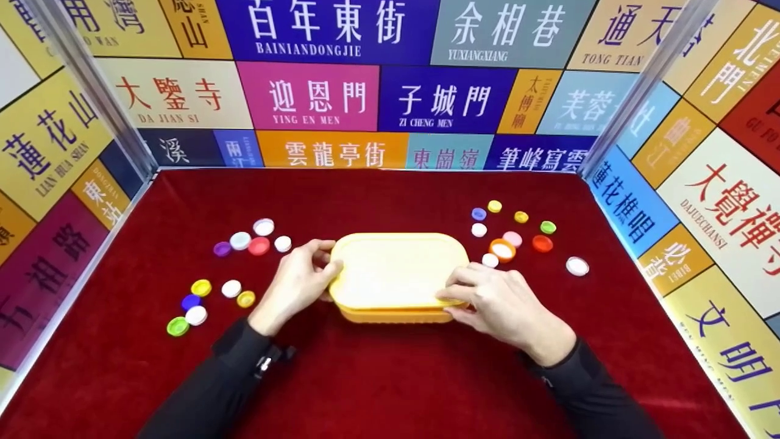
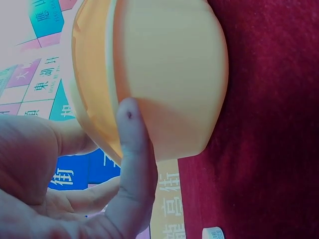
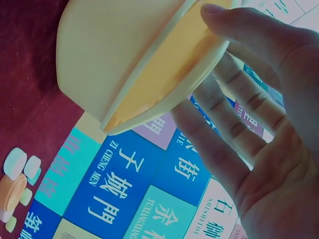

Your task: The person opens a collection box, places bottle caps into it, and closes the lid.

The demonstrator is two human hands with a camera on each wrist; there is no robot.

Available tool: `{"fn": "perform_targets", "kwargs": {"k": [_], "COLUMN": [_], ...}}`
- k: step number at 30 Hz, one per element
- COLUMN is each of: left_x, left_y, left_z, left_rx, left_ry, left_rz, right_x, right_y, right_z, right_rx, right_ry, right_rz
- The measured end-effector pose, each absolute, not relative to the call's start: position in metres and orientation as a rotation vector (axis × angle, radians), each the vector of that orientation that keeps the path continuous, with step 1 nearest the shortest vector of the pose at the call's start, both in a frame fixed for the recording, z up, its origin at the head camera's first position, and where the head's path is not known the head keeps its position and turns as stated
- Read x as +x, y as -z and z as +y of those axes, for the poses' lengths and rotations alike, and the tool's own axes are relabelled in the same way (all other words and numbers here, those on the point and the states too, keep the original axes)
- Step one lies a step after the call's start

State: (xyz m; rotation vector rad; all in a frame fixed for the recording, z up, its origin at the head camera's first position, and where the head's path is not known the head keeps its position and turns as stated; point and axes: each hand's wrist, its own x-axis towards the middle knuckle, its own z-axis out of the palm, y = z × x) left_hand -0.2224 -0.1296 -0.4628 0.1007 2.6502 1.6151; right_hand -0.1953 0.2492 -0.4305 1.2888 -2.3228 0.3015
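Note:
A pale yellow oblong plastic box (image 2: 174,79) stands on the red cloth, mostly beneath its lid (image 1: 396,268) in the head view. Between lid and box rim runs a gap, showing the lid's orange underside (image 3: 169,64) in the right wrist view. My left hand (image 1: 298,283) grips the lid's left end, while one fingertip (image 2: 129,112) lies against the box wall near its rim. At the near right corner, my right hand (image 1: 499,302) pinches the lid's edge, its thumb (image 3: 234,22) under the lid and the other fingers at the outer side.
Several coloured bottle caps lie left of the box, among them a red cap (image 1: 258,246) and a green cap (image 1: 178,327). More are scattered to the right, including an orange cap (image 1: 503,250) and a white cap (image 1: 577,266). Printed panels (image 1: 308,94) wall in the back and sides.

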Motion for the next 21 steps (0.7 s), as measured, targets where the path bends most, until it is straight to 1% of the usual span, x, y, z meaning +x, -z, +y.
{"fn": "perform_targets", "kwargs": {"k": [11,21], "left_x": [-0.2222,-0.2214], "left_y": [0.4610,0.4590], "left_z": [-0.1332,-0.1385], "left_rx": [0.087,0.062], "left_ry": [-1.671,-1.775], "left_rz": [2.579,2.350], "right_x": [-0.1957,-0.1959], "right_y": [0.4319,0.4317], "right_z": [0.2446,0.2434], "right_rx": [1.263,1.233], "right_ry": [-0.146,-0.126], "right_rz": [-2.224,-2.170]}}
